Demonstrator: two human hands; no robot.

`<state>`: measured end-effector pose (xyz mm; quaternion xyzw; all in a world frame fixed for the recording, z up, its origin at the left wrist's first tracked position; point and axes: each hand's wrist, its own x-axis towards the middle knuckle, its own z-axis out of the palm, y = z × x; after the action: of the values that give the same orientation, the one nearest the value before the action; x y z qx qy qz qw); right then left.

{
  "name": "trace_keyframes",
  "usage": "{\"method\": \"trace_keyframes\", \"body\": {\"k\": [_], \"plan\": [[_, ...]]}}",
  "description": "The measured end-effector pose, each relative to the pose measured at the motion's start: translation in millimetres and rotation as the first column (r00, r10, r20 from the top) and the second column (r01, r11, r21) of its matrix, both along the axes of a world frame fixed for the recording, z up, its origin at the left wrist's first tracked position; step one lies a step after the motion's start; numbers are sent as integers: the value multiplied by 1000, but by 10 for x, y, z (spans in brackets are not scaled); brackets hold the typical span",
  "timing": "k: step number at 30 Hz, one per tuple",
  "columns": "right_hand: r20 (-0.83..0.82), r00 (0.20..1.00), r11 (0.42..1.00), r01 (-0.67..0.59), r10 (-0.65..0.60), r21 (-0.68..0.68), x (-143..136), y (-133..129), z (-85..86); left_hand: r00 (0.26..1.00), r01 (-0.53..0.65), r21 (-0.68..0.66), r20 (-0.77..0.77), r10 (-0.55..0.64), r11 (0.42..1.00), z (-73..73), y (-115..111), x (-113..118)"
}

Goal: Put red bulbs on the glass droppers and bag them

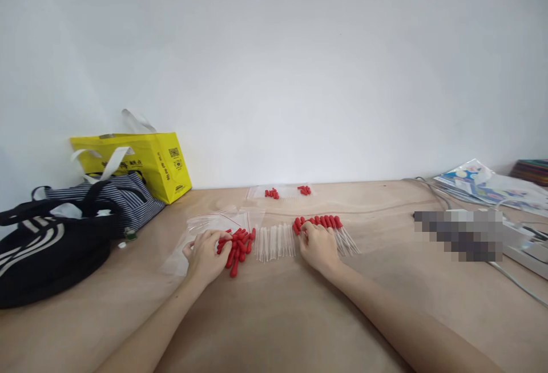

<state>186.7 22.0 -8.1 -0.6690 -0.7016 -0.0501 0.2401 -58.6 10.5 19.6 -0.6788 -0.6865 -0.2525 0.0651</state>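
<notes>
My left hand (208, 256) is at the left side of a loose pile of red rubber bulbs (242, 247), thumb and fingers curled around a bulb at the pile's edge. Clear, thin dropper tubes (275, 243) lie side by side in a row between my hands. At the row's right end, my right hand (319, 245) has its fingers closed on a dropper with a red bulb, partly hidden by the hand. Several droppers fitted with red bulbs (336, 222) lie beside and behind it, their tubes pointing toward me.
A clear zip bag (173, 261) lies under and beyond my left hand. Another bag (286, 191) with red bulbs and tubes lies by the wall. Black and striped bags (55, 253) and a yellow bag (171, 161) stand left. A power strip (526, 253), cables and printed sheets (483, 181) lie right.
</notes>
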Motion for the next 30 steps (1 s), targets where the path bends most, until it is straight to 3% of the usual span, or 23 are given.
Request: {"method": "trace_keyframes", "body": {"k": [7, 13, 17, 21, 30], "plan": [[58, 998, 999, -12, 15, -49, -7, -23, -6, 997, 57, -50, -46, -60, 997, -1, -21, 44], [54, 998, 999, -22, 24, -28, -11, -7, -20, 999, -38, -40, -8, 37, 998, 2, 39, -21], [42, 999, 1000, -26, 26, -5, -9, -15, 3, 989, -104, -91, 96, 113, 990, -18, 172, -164], [40, 999, 999, -34, 35, -30, -11, -33, 56, 984, -131, -135, 105, 146, 982, -30, 350, -330], [65, 998, 983, 10, 2, -184, -130, 12, 158, 993, -46, -191, 94, 65, 981, -77, 626, -469]]}}
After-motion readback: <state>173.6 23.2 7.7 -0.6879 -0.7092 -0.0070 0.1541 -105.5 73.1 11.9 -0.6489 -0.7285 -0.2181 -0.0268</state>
